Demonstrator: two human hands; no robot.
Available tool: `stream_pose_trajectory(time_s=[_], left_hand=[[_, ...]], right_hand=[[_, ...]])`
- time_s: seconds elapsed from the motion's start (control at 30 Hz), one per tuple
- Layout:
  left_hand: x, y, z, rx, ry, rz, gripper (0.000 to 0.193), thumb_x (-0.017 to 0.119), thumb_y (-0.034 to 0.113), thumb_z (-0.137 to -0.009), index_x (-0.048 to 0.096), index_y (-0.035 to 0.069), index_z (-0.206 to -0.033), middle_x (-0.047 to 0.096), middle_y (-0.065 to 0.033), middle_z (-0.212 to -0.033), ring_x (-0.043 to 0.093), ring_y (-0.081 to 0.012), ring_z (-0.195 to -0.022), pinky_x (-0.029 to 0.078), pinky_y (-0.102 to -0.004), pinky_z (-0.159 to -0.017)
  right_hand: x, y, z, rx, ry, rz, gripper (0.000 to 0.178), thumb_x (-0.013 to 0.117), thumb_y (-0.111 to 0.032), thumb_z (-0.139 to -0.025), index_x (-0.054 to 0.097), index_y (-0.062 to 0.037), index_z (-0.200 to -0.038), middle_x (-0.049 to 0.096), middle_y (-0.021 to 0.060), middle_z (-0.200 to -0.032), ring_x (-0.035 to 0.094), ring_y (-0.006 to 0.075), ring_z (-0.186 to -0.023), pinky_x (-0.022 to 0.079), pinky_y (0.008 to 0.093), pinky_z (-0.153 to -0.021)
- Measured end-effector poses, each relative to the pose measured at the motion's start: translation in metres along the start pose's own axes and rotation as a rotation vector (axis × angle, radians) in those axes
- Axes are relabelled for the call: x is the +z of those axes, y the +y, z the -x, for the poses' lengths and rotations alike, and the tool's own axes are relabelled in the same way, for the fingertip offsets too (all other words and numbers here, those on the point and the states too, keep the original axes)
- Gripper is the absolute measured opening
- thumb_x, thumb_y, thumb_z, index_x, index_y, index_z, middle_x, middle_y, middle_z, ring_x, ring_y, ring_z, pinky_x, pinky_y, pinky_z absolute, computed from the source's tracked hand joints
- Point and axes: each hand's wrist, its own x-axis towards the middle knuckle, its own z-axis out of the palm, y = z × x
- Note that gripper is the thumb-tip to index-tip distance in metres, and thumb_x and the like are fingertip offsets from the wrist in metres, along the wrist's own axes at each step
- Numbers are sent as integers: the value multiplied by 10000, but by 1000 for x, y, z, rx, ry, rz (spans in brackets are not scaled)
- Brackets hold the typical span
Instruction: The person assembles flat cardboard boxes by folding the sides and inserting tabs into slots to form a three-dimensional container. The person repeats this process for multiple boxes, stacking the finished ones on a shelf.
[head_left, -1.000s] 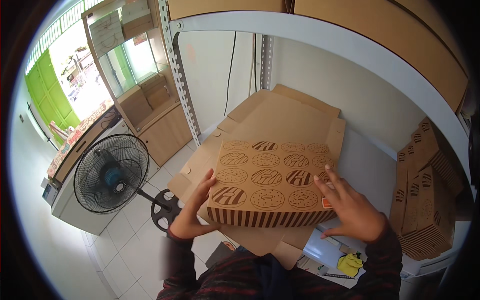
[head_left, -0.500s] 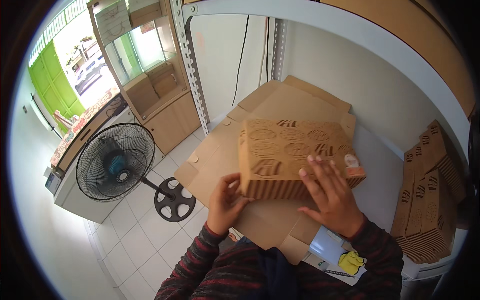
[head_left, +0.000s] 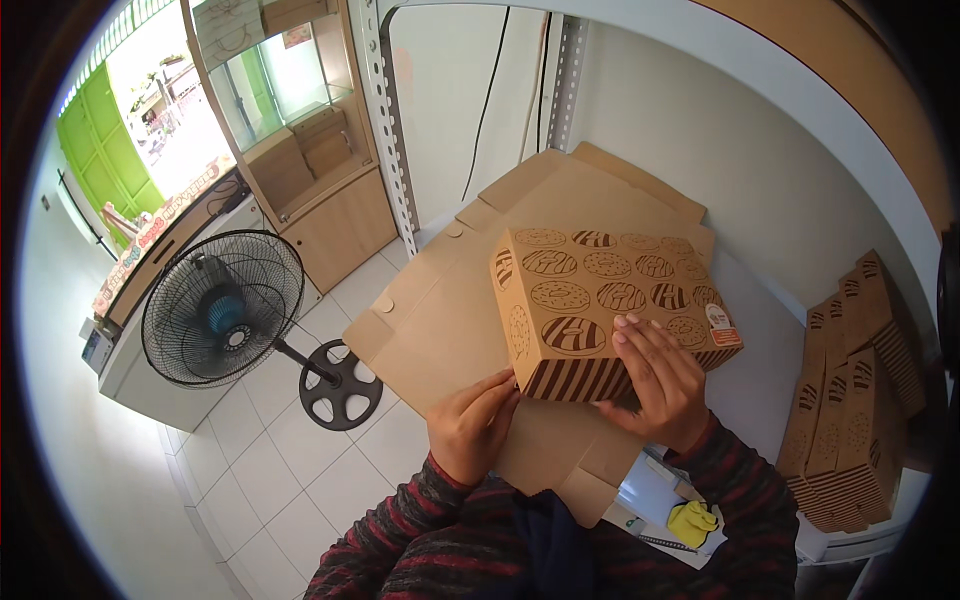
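A closed brown donut box [head_left: 606, 296] with dark ring drawings on its lid and striped sides lies tilted toward me on a flat sheet of cardboard [head_left: 425, 320]. My left hand [head_left: 470, 425] is closed, its fingertips pinched at the box's lower front left corner. My right hand [head_left: 660, 385] lies across the front edge of the lid, fingers stretched flat on top and the thumb down by the striped front. A small white and orange sticker [head_left: 720, 325] shows at the lid's right end. The box's underside is hidden.
More printed boxes [head_left: 845, 410] stand stacked at the right. A yellow cloth [head_left: 692, 523] lies near my right forearm, beside a bluish clear sheet [head_left: 648, 485]. On the left a black standing fan [head_left: 225, 305] is on the tiled floor, before a wooden cabinet [head_left: 345, 225]. A metal post [head_left: 395, 130] rises behind.
The box has turned a little and shifted right, showing more of its left end. My left hand has moved right and in against its lower corner. The right hand stays on the lid.
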Motion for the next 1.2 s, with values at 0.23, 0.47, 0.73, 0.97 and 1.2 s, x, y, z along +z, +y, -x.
stream_pose_trajectory(time_s=[0.23, 0.47, 0.73, 0.97, 1.2], left_hand=[[-2, 1, -4, 90, 10, -87, 139, 735, 11, -725, 694, 13, -858, 711, -107, -930, 688, -246, -705, 546, -322, -609], [0, 4, -5, 119, -7, -123, 118, 729, 17, -729, 685, 21, -838, 707, -99, -902, 683, -247, -703, 536, -329, -598], [-5, -6, -3, -174, -131, 200, 114, 693, -15, -761, 675, -24, -874, 701, -135, -896, 690, -267, -752, 544, -311, -680], [-27, -21, -19, -404, -230, 400, 275, 636, 65, -879, 584, -47, -1125, 658, -158, -1078, 678, -240, -945, 542, -324, -794], [-18, -4, -22, -395, -317, 458, 427, 524, 223, -967, 456, -43, -1293, 556, -168, -1217, 588, -251, -1100, 494, -356, -851]], right_hand=[[-2, -2, -3, 19, 11, -10, 626, 737, -296, -759, 547, 56, -1240, 600, 219, -1233, 592, 353, -1151, 479, 464, -969], [-3, -10, -3, 1, 17, -12, 606, 734, -303, -773, 557, 67, -1219, 610, 222, -1206, 604, 356, -1127, 485, 464, -958], [3, -10, 1, -15, -9, 36, 541, 692, -327, -820, 579, 54, -1188, 617, 212, -1191, 616, 344, -1099, 503, 445, -932], [6, -12, 4, -42, -19, 79, 483, 630, -336, -861, 600, 47, -1154, 624, 205, -1172, 619, 337, -1086, 509, 441, -925], [6, -11, 7, -91, -92, 80, 504, 641, -323, -836, 591, 56, -1165, 613, 216, -1189, 606, 346, -1110, 496, 452, -950]])
